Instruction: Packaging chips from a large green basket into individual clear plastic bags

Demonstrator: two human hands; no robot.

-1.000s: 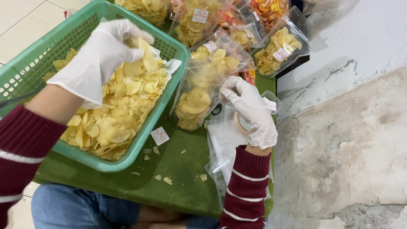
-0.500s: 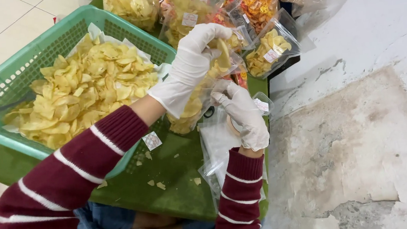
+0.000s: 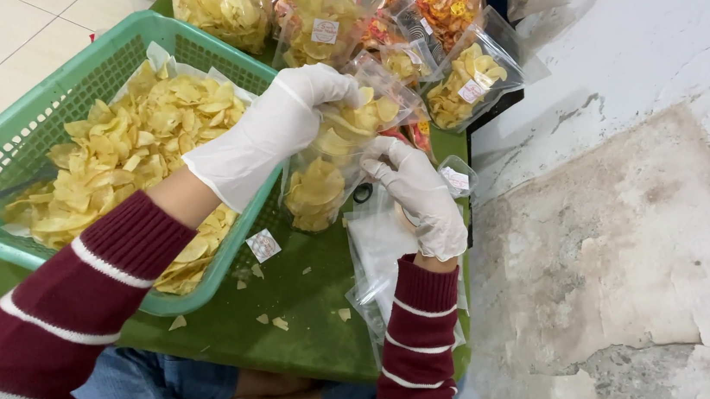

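Observation:
A green plastic basket [image 3: 35, 117] lined with paper holds a heap of yellow chips [image 3: 133, 151] on a green table [image 3: 296, 309]. My left hand [image 3: 270, 129], in a white glove, reaches over the basket's right rim to the mouth of a clear bag [image 3: 326, 172] partly filled with chips, fingers curled at its opening. My right hand [image 3: 419, 193], also gloved, grips the same bag's right edge and holds it open. Whether chips remain in my left fingers is hidden.
Several filled, labelled chip bags [image 3: 469, 80] lie at the table's far side, one with orange chips [image 3: 445, 4]. A stack of empty clear bags [image 3: 382, 253] lies under my right wrist. Chip crumbs and a small sticker [image 3: 263, 245] dot the table. Grey concrete floor [image 3: 626, 225] lies to the right.
My left hand carried a handful of chips from the basket rightward to the bag and lowered into its mouth. My right hand stayed on the bag.

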